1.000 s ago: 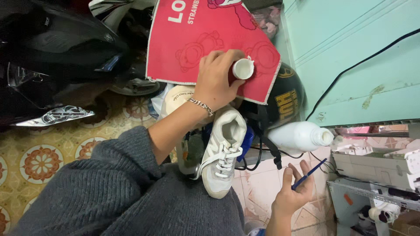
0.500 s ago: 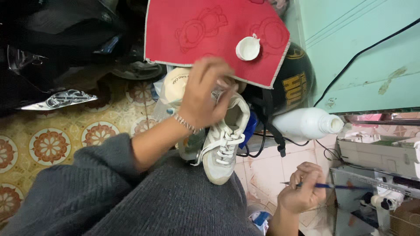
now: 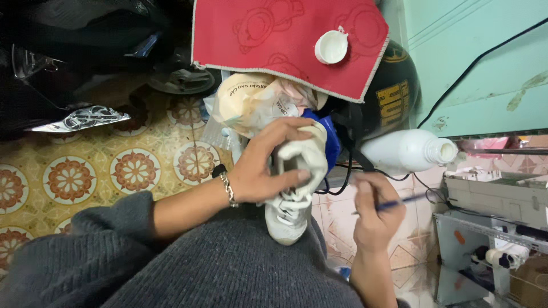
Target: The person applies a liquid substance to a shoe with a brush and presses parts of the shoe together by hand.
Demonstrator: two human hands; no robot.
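At frame centre the left hand (image 3: 260, 171) clamps its fingers round the white sneaker (image 3: 294, 182), steadying it for the right hand (image 3: 374, 211), whose fingers pinch a thin blue brush (image 3: 399, 201).

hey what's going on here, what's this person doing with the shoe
A person in a grey sweater sits over a patterned tile floor. The left hand grips a white sneaker resting on the lap, fingers wrapped around its heel end. The right hand holds a thin blue brush just beside the shoe. A small white cap lies on a red mat above, and an open white bottle lies on its side nearby.
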